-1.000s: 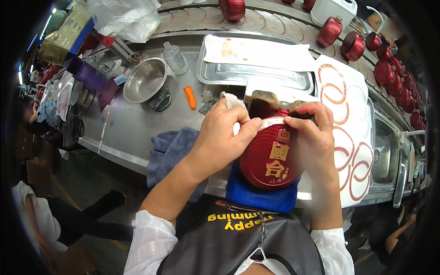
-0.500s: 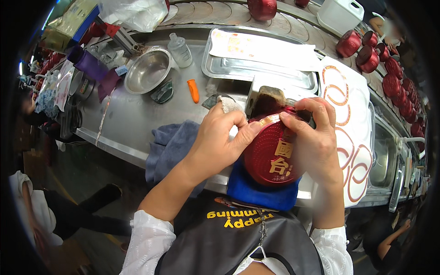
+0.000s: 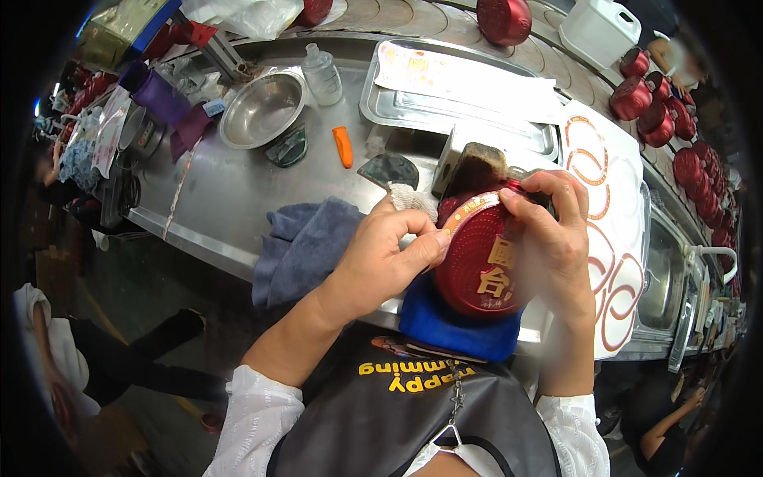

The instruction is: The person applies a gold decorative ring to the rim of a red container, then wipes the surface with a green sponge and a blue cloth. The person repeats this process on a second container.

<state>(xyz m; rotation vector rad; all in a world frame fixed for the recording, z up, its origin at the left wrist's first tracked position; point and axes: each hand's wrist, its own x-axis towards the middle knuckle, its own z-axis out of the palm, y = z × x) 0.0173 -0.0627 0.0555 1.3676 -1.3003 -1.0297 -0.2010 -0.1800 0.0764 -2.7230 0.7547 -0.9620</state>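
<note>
Left hand (image 3: 380,258) is pinching the lower end of a pale curved strip (image 3: 472,210) between thumb and forefinger, with a whitish cloth (image 3: 413,201) showing behind its fingers; right hand (image 3: 556,226) is gripping the round red bottle (image 3: 469,274) at its upper right, thumb pressing by the strip's other end (blurry patch over this hand, some fingers hidden). Bottle is sitting between the hands, neck pointing away from the person, lower end over a blue pad (image 3: 461,326) at the worktop's (image 3: 214,191) near edge. Step in hand, judging by this: strip is being lined up along the bottle's upper-left curve; can't tell how much is sticking. Next move is likely calling for matching that curve, then smoothing from one end without creasing. Containers: metal tray (image 3: 429,113) beyond the bottle is carrying a white printed sheet (image 3: 465,79); steel bowl (image 3: 262,111) is showing nothing I can make out inside; clear bottle (image 3: 323,75) is standing beside it, capless, contents unclear. White jug (image 3: 598,33) is standing farther back, opaque, so contents aren't showing. More red bottles (image 3: 505,20) are standing along the conveyor (image 3: 433,17).
</note>
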